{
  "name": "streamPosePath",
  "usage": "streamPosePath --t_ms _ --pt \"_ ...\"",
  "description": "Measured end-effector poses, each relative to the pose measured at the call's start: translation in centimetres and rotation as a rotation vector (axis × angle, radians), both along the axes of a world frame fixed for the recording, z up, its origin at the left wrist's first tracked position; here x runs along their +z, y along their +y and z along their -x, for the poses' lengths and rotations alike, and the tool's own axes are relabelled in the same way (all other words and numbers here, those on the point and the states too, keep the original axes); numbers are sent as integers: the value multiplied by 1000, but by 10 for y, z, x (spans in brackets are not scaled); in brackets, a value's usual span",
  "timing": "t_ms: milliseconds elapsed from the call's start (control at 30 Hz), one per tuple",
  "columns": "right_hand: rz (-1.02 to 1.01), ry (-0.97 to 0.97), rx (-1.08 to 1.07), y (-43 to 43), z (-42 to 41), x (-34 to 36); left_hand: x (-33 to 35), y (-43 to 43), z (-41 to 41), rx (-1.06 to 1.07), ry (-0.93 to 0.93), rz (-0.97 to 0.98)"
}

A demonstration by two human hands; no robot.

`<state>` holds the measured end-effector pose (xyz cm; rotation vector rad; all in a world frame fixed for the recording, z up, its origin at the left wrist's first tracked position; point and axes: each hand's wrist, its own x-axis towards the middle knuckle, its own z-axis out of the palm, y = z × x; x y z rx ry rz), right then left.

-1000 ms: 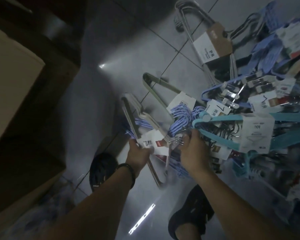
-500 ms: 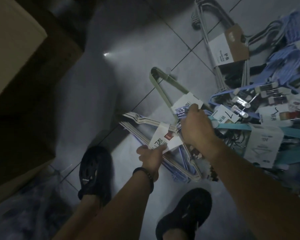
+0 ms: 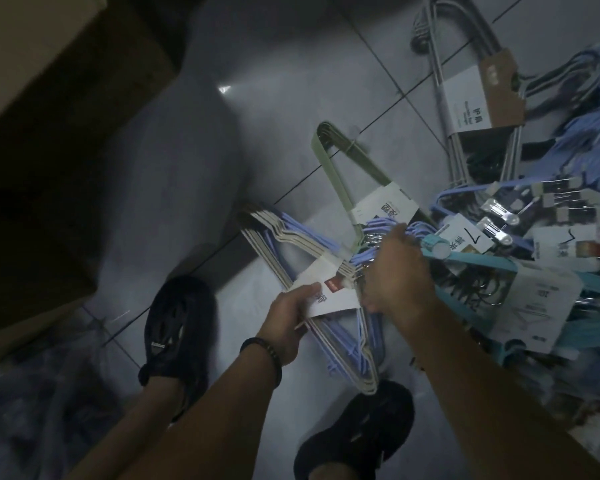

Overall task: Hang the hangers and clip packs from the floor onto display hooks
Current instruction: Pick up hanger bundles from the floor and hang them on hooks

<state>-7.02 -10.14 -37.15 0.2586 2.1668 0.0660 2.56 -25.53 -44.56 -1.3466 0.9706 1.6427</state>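
Observation:
My left hand [image 3: 291,317] grips the white paper label of a bundle of white and blue hangers [image 3: 281,244], lifted a little over the tiled floor. My right hand [image 3: 395,271] is closed around the metal hooks at the top of that bundle, where blue hooks [image 3: 378,225] stick out. A green hanger pack [image 3: 336,168] with a white label lies just behind the hands. To the right lies a heap with a teal hanger pack [image 3: 541,296], metal clip hangers [image 3: 499,209] and blue hangers [image 3: 586,126].
A grey hanger pack with a brown and white card [image 3: 478,91] lies at the top right. Cardboard boxes [image 3: 32,81] stand on the left. My two dark shoes [image 3: 177,323] [image 3: 357,434] stand on the grey tiles [image 3: 274,81]. Plastic-wrapped goods [image 3: 32,410] lie at the bottom left.
The white and blue bundle has come up off the pile and swung toward me. My right hand moved from the bundle's side up onto its hooks. The camera has shifted closer.

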Motion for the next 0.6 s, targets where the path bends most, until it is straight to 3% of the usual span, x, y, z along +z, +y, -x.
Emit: streamPosePath --t_ms 267,400,600 --pt "174 90 -306 5 13 2 17 -14 -1 77 167 -52" --pt "286 159 -504 12 0 45 52 -28 7 14 306 -42" --pt "278 365 -329 20 -4 172 161 -39 53 -149 452 -2"
